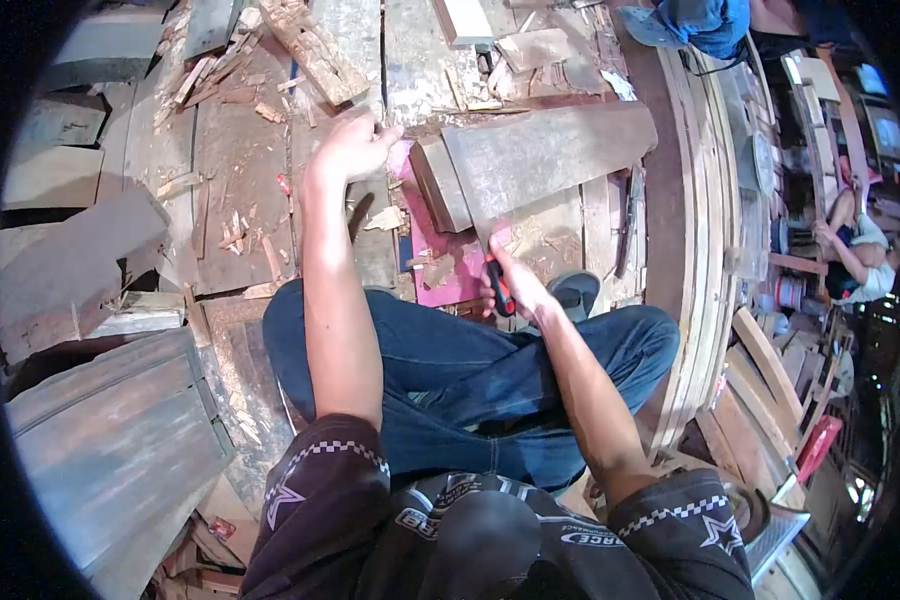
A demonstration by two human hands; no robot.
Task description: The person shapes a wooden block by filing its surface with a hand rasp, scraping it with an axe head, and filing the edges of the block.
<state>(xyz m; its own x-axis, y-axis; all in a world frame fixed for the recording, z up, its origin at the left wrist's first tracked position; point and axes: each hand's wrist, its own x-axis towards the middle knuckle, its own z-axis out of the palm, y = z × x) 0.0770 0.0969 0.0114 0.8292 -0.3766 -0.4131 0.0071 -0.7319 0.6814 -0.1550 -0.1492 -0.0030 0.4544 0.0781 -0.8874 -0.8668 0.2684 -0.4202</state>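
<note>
My right hand (516,284) is wrapped round the red-and-black handle of a handsaw (467,180). The saw's thin blade lies across a thick, tapered wooden block (570,148), near its left end. Just left of that end hovers my left hand (348,150), its fingers partly bent and apart, with nothing visible in them. Under the block's left end, a pink sheet (450,265) sprinkled with wood chips is spread on the planks.
Rough wood pieces (315,50) and splinters lie beyond my left hand. Dark boards (80,270) are stacked at the left. A dark slim tool (630,222) rests right of the block. Another person (860,255) sits at the far right, among timber.
</note>
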